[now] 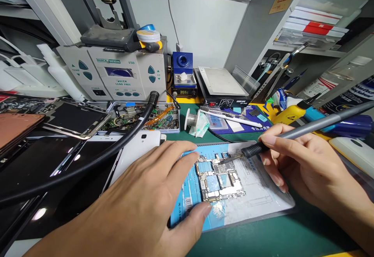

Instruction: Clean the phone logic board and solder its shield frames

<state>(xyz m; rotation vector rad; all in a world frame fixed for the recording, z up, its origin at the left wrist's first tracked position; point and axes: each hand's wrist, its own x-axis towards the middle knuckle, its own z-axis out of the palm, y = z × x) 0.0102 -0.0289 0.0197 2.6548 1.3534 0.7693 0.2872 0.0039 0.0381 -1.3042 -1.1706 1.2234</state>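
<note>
A phone circuit board (219, 178) lies on a blue-and-white work mat (264, 188) in front of me. My left hand (146, 202) rests flat beside the board's left edge, fingers stretched out, thumb tip touching the mat below the board. My right hand (304, 167) grips a soldering iron (295, 133) like a pen. Its tip touches a metal shield near the top of the board.
A hot-air rework station (117, 73) stands at the back left, its black hose (87, 163) running across several dismantled phones (67, 118). A blue soldering station (183, 75), a heating plate (219, 81), a solder spool (191, 119), tweezers (230, 116) and a parts tray (163, 118) sit behind the mat.
</note>
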